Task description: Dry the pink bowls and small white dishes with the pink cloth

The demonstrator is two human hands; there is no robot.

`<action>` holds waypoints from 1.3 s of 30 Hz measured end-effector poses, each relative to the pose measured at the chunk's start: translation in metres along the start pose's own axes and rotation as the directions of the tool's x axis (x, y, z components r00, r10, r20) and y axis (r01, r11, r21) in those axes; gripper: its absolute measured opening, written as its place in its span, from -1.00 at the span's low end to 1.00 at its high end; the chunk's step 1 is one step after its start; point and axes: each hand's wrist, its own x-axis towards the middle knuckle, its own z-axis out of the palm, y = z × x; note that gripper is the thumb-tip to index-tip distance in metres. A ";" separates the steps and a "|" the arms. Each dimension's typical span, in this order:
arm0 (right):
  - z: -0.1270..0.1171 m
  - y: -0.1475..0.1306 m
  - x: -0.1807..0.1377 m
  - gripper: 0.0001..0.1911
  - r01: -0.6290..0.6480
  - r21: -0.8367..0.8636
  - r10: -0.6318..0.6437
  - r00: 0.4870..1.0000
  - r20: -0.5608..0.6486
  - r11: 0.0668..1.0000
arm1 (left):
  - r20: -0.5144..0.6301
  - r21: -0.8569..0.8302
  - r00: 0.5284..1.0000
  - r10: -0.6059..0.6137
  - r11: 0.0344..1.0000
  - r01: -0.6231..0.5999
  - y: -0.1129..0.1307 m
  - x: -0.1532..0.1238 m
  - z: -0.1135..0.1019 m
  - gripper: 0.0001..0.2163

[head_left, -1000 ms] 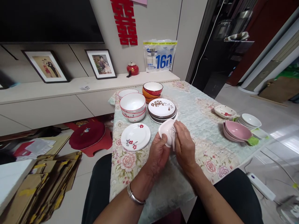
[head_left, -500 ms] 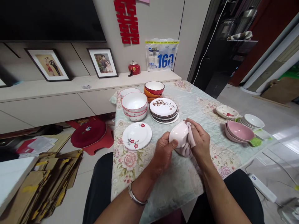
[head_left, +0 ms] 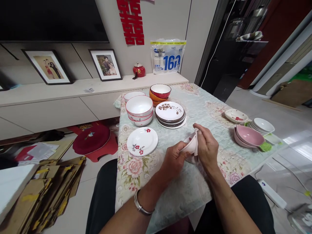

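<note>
My left hand (head_left: 174, 160) is closed on the rim of a small white dish (head_left: 190, 148), tilted up over the front of the table. A dark reddish mark shows on its inner side. My right hand (head_left: 207, 147) presses a pale pink cloth (head_left: 196, 140) against the dish's right edge, fingers bent around it. Part of the dish is hidden behind both hands. Just beyond them stands a stack of plates (head_left: 170, 111) with brown flowers on top. To the left lies a white plate (head_left: 142, 141) with red flowers.
Red-rimmed white bowls (head_left: 139, 105) and red and orange bowls (head_left: 161, 91) are stacked at the back of the cloth-covered table (head_left: 136, 167). On the right are pink bowls (head_left: 250, 135), small white bowls (head_left: 264, 125) and a spotted dish (head_left: 236, 115). A red stool (head_left: 91, 139) stands left.
The dish has been turned: its rounded outside faced me before, and now part of its inside shows. My left hand has moved slightly right, closer to my right hand.
</note>
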 end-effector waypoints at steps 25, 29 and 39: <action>-0.007 0.024 0.007 -0.44 -0.545 0.319 0.519 0.838 0.168 0.776 | 0.086 -0.626 0.991 -0.105 0.768 0.136 -0.013 0.005 0.011 -0.22; -0.009 0.026 0.006 -0.53 -0.348 0.062 0.331 0.924 0.193 0.935 | -0.017 -0.643 0.968 -0.251 0.744 0.182 -0.014 0.004 0.010 -0.37; -0.017 0.020 0.009 -0.51 0.006 -0.157 0.017 0.989 0.148 0.988 | -0.153 -0.601 0.903 -0.402 0.763 0.238 -0.001 0.010 0.003 -0.45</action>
